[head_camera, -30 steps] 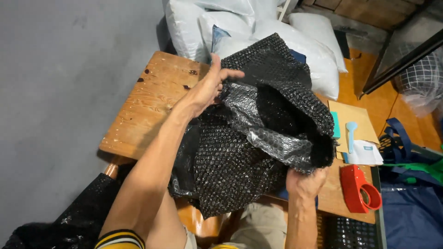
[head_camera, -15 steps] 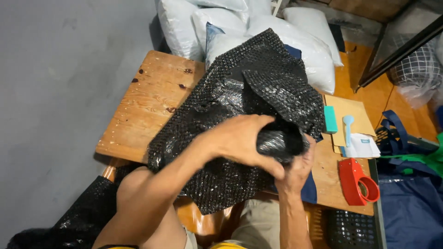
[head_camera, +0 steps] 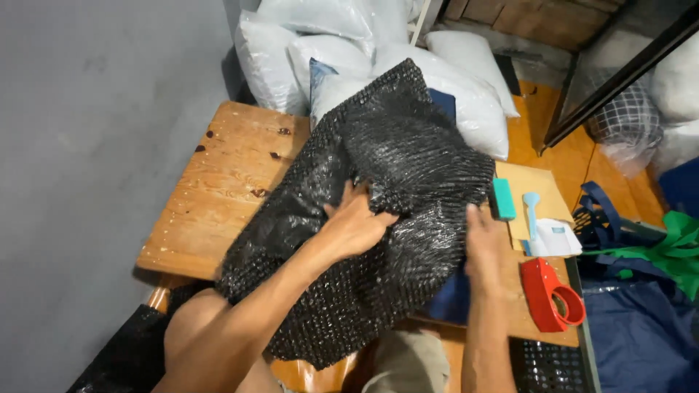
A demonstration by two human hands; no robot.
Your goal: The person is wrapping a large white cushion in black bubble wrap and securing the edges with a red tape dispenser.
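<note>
Two hands on black bubble wrap (head_camera: pixel 386 189) | left hand (head_camera: pixel 357 225) fingers spread, pressing centre | right hand (head_camera: pixel 486 251) flat, fingers together, at near-right tabletop edge | judged light, soft, slippery; grip the edges.

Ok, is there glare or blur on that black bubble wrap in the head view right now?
Head view: the black bubble wrap carries scattered bright glints from overhead light, strongest along its middle fold; left hand and right hand look slightly soft; wooden table evenly lit, grain sharp.
</note>
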